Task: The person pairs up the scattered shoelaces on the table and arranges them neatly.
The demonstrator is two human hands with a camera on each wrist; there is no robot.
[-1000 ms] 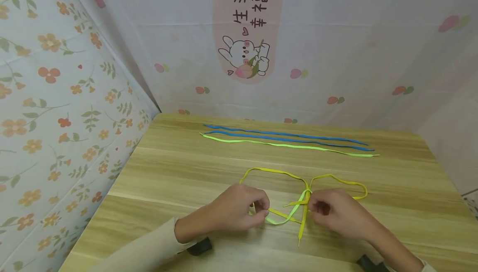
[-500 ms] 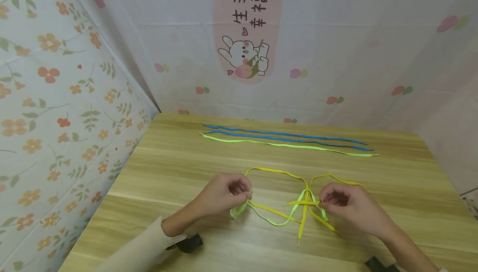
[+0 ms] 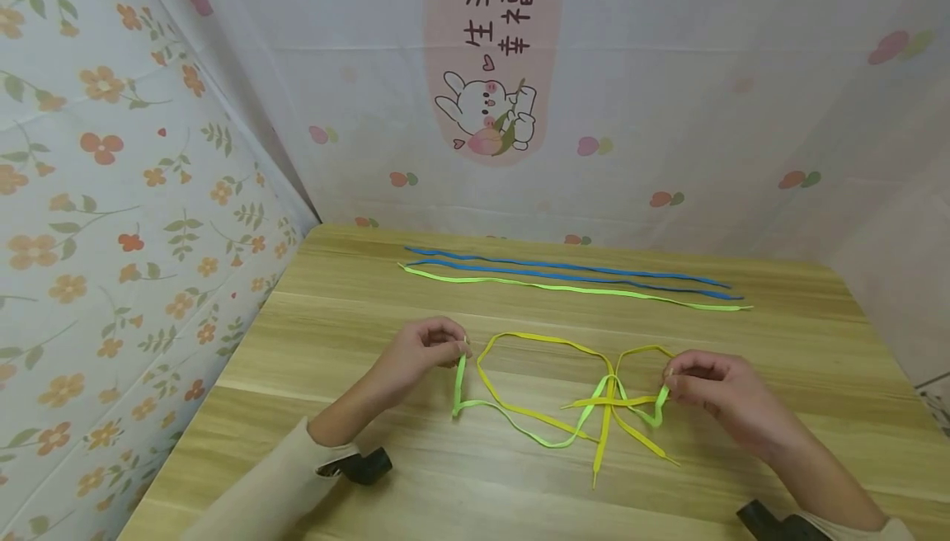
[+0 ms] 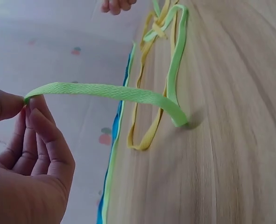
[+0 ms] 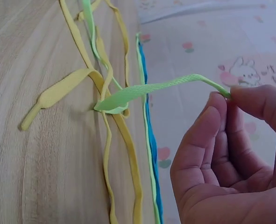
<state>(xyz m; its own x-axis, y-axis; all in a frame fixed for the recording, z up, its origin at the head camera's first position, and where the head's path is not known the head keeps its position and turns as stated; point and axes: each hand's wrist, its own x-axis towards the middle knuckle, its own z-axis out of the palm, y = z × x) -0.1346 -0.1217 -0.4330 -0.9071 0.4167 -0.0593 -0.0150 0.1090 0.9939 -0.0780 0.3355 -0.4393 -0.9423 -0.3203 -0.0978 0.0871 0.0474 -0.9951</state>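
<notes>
Over a wood-grain counter, I am watching from a distance as a person's two hands are holding opposite ends of a lime-green lace. The left hand is pinching one end, its grip pressing thumb against fingertips above the surface; the right hand is pinching the other end in a matching grip. Between them, the lace is drooping onto the counter and arching up where yellow laces are crossing and spreading into loops and loose ends. Toward the far edge, I am seeing two blue laces and a second green lace lying stretched out, side by side. A printed cloth is hanging behind.
</notes>
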